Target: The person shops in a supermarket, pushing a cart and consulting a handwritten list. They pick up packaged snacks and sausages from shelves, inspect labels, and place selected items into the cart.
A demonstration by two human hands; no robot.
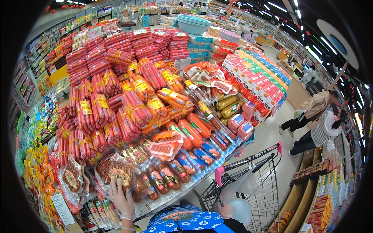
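The left hand (123,200), in a clear glove, is at the lower left of the frame. Its fingers are extended and slightly parted, with the tips against the front of a clear vacuum pack of brown meat (118,173); it is not clamped around the pack. The right hand (225,210) is at the lower centre, well apart from the left and beside the wire shopping cart (264,202). Its fingers appear bent; whether they grip anything cannot be told.

The brown-meat pack lies at the lower-left front edge of the display. A second meat pack (72,176) is just to its left. Dark sausages in printed casings (168,175) lie to its right. Bundles of red sausages (136,108) rise behind it, from the left to the centre of the frame. Stacked red and white cartons (252,83) stand at the upper right of the display. The cart occupies the lower right, next to the display; a translucent bag (243,186) hangs in it.

A blue patterned garment (182,219) covers the lower centre and is cut off by the frame edge. The left forearm is also cut off below. The left thumb is hard to make out. Two people (316,116) at the right are partly blurred.
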